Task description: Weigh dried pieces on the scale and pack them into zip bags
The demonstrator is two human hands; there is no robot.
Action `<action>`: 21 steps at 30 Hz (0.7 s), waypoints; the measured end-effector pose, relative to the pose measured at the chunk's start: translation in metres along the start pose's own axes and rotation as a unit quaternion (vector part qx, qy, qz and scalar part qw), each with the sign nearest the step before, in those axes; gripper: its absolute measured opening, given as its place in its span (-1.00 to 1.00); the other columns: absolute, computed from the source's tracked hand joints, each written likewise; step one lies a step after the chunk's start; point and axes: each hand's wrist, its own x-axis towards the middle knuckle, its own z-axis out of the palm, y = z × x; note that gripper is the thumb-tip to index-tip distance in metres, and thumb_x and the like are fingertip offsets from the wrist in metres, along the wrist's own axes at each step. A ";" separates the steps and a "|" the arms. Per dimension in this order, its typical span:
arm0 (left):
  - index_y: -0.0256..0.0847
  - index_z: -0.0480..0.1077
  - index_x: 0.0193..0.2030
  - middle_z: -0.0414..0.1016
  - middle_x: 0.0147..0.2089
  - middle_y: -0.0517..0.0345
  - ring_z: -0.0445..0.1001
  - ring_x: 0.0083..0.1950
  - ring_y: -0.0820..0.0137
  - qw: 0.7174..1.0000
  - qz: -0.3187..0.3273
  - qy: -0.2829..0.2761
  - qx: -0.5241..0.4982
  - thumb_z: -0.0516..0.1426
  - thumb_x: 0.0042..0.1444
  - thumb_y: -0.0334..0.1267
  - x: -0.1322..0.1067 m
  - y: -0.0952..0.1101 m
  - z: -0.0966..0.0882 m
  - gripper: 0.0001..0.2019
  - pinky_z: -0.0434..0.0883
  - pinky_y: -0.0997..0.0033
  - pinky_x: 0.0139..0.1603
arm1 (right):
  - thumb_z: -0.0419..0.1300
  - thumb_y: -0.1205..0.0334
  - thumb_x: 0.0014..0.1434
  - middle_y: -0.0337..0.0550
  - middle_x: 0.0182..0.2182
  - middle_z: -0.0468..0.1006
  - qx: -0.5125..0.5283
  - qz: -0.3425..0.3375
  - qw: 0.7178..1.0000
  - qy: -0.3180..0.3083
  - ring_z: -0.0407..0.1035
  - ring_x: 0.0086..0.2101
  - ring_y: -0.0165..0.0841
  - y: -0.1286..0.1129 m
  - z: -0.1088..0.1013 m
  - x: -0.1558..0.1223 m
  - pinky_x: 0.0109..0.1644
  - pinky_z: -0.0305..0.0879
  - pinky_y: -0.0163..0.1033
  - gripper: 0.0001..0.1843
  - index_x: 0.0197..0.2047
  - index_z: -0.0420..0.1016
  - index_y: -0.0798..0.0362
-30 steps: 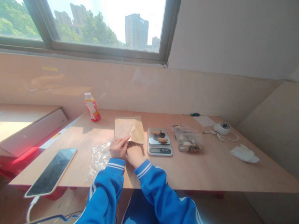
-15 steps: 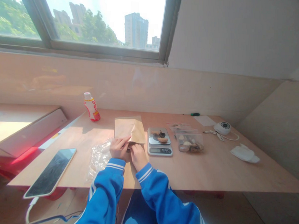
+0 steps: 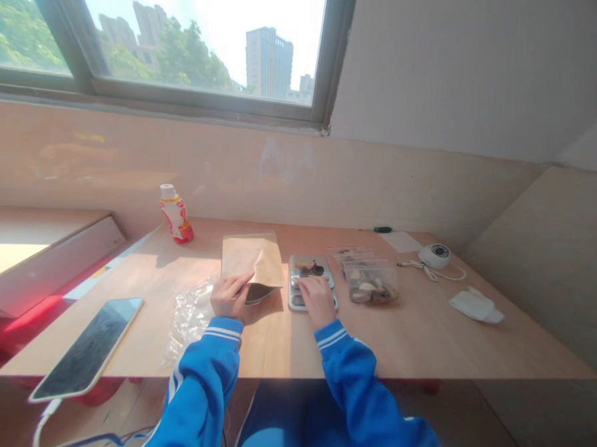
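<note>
Left hand (image 3: pixel 229 298) on kraft envelope (image 3: pixel 249 256) — right hand (image 3: pixel 317 301) on scale (image 3: pixel 307 265) (display (image 3: pixel 297 301) covered, seemingly).

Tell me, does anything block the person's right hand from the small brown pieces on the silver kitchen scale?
Nothing visible does. The right hand sits over the near part of the silver digital kitchen scale, and the small brown pieces lie on its top just beyond the fingertips, with no object between them.

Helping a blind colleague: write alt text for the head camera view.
Two hands in blue sleeves work at a wooden table: the left hand rests at the lower edge of a kraft paper envelope, the right hand reaches over a digital scale holding small brown pieces. A clear tub of similar pieces sits beside it.
</note>
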 end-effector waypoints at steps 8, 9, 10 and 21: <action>-0.11 0.53 -0.13 0.58 -0.27 0.14 0.46 -0.28 0.35 1.000 0.004 -0.002 -0.005 0.06 0.15 -0.32 -0.002 -0.002 0.001 -0.76 0.34 0.36 -0.18 | 0.00 0.36 0.25 0.03 -0.07 0.48 0.012 -0.042 0.999 0.029 0.30 -0.05 -0.20 -0.019 0.000 -0.004 0.06 0.23 -0.04 -0.74 -0.12 0.50 0.10; -0.11 0.53 -0.12 0.58 -0.27 0.12 0.46 -0.27 0.34 1.000 0.002 -0.004 -0.004 0.06 0.15 -0.32 -0.002 -0.001 0.001 -0.75 0.34 0.35 -0.17 | -0.01 0.38 0.24 0.01 -0.08 0.48 0.048 -0.078 0.996 0.015 0.31 -0.05 -0.24 -0.028 0.000 -0.009 0.06 0.25 -0.08 -0.72 -0.09 0.48 0.11; -0.12 0.53 -0.12 0.59 -0.26 0.11 0.46 -0.27 0.34 1.000 0.002 -0.006 -0.005 0.06 0.16 -0.33 -0.002 0.000 0.000 -0.75 0.34 0.35 -0.16 | -0.01 0.41 0.23 -0.01 -0.11 0.49 0.087 -0.117 0.989 -0.009 0.32 -0.07 -0.28 -0.038 0.001 -0.013 0.06 0.27 -0.14 -0.71 -0.07 0.47 0.11; -0.13 0.56 -0.17 0.61 -0.31 0.16 0.46 -0.35 0.39 0.998 0.041 0.035 0.027 0.09 0.14 -0.35 0.001 -0.003 0.002 -0.78 0.37 0.41 -0.23 | 0.06 0.42 0.18 0.16 -0.24 0.56 -0.085 -0.094 0.958 -0.258 0.45 -0.23 -0.19 -0.108 0.070 0.017 -0.14 0.40 -0.13 -0.80 -0.19 0.48 0.29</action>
